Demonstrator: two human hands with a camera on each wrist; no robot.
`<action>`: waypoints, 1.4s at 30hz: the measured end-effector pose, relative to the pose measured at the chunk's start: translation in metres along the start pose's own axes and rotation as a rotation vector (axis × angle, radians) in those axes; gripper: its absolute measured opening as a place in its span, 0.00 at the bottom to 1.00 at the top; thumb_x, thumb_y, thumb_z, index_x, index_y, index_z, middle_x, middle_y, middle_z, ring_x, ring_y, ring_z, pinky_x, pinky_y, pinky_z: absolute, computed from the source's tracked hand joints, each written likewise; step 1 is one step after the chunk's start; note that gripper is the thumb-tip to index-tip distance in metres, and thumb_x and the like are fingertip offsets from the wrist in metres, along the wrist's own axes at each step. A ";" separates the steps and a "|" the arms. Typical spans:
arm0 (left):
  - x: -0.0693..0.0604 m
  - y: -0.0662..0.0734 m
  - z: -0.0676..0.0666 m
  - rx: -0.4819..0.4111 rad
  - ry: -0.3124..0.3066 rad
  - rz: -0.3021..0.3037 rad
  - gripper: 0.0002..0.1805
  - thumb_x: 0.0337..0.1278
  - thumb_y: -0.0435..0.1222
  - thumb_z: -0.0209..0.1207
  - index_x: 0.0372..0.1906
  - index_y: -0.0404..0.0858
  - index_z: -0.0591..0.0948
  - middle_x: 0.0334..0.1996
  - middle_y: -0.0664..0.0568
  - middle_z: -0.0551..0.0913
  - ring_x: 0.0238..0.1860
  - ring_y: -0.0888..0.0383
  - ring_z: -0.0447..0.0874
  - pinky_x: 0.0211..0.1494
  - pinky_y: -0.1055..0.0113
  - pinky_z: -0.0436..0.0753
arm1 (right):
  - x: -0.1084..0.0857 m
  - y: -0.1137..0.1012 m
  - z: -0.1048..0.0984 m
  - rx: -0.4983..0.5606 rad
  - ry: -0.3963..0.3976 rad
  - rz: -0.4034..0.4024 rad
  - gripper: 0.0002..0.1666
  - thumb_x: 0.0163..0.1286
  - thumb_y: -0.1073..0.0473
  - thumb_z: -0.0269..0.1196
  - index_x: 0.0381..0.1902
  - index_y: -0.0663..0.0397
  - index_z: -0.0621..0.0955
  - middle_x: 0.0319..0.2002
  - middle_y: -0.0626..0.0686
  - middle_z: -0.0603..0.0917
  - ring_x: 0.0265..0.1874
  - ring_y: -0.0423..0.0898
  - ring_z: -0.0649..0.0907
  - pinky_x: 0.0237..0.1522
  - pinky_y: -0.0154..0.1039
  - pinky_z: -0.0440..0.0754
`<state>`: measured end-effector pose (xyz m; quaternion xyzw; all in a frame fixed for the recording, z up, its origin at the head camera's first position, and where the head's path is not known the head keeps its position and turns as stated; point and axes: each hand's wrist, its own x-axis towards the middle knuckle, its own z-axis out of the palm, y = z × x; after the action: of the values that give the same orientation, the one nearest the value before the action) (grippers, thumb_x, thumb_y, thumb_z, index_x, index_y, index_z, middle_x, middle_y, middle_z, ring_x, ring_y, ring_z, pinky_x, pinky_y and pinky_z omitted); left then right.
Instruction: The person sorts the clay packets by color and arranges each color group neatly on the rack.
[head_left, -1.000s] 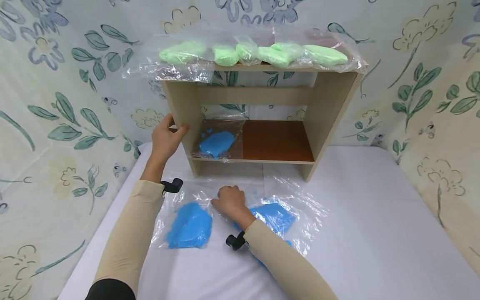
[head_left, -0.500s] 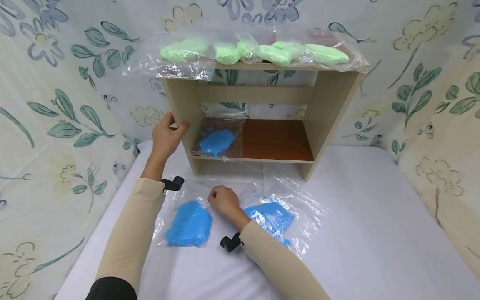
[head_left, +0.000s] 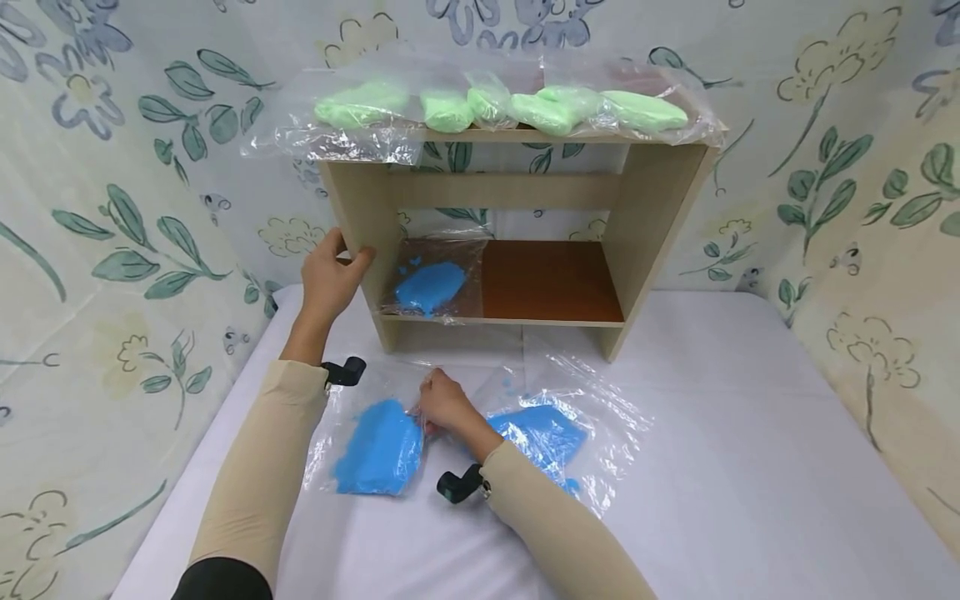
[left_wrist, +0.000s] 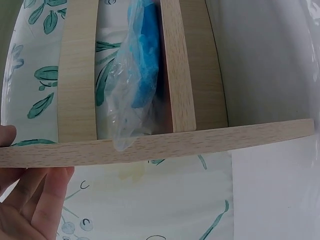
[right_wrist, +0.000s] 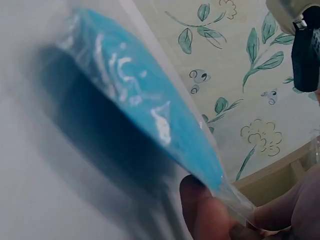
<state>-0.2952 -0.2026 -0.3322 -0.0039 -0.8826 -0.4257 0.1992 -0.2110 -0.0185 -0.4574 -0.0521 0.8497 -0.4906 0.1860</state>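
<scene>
On the left, my left hand (head_left: 332, 271) grips the side panel of a small wooden shelf (head_left: 360, 217). In the left wrist view the thumb and the fingers (left_wrist: 52, 192) lie on opposite sides of that panel (left_wrist: 210, 142). My right hand (head_left: 447, 404) pinches the right edge of a clear plastic bag of blue stuff (head_left: 378, 450). The right wrist view shows this bag (right_wrist: 145, 95) tilted, its near edge raised off the white cloth and its corner between thumb and fingers. What the blue stuff is I cannot tell.
A second blue-filled bag (head_left: 543, 437) lies right of the right hand, partly under the forearm. Another blue-filled bag (head_left: 431, 287) sits on the lower shelf board's left side. Along the shelf top lie bags of pale green stuff (head_left: 555, 108). Patterned fabric (head_left: 862, 225) hangs behind.
The right hand has moved slightly left, from between the two bags to the left bag's edge, which it now pinches. The left hand stays on the shelf panel.
</scene>
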 end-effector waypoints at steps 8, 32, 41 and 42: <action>0.000 -0.001 0.001 0.012 0.004 0.021 0.28 0.65 0.49 0.55 0.66 0.42 0.71 0.64 0.44 0.79 0.55 0.43 0.86 0.54 0.48 0.86 | -0.028 -0.015 -0.033 0.156 -0.090 -0.077 0.17 0.81 0.56 0.41 0.52 0.63 0.70 0.34 0.61 0.79 0.18 0.47 0.81 0.30 0.51 0.87; 0.000 0.000 0.000 0.028 0.014 0.023 0.29 0.67 0.50 0.54 0.68 0.43 0.70 0.66 0.44 0.78 0.56 0.42 0.85 0.55 0.48 0.85 | -0.029 0.065 -0.162 0.130 -0.104 0.132 0.20 0.79 0.59 0.43 0.60 0.70 0.67 0.29 0.52 0.85 0.17 0.38 0.80 0.22 0.31 0.81; 0.000 -0.002 0.002 0.020 0.008 0.017 0.29 0.67 0.51 0.53 0.68 0.44 0.69 0.66 0.45 0.77 0.57 0.43 0.84 0.57 0.48 0.85 | -0.037 0.073 -0.138 -0.150 -0.012 0.120 0.43 0.61 0.45 0.68 0.64 0.66 0.67 0.43 0.63 0.85 0.40 0.53 0.86 0.43 0.49 0.86; 0.000 -0.002 0.002 0.019 0.005 0.017 0.29 0.67 0.51 0.53 0.69 0.44 0.69 0.66 0.45 0.77 0.57 0.43 0.84 0.57 0.48 0.84 | -0.040 0.072 -0.134 -0.190 0.003 0.108 0.45 0.59 0.45 0.70 0.64 0.66 0.67 0.47 0.65 0.83 0.44 0.56 0.85 0.47 0.53 0.85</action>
<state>-0.2958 -0.2025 -0.3346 -0.0082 -0.8861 -0.4155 0.2051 -0.2170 0.1385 -0.4477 -0.0228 0.8943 -0.3970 0.2053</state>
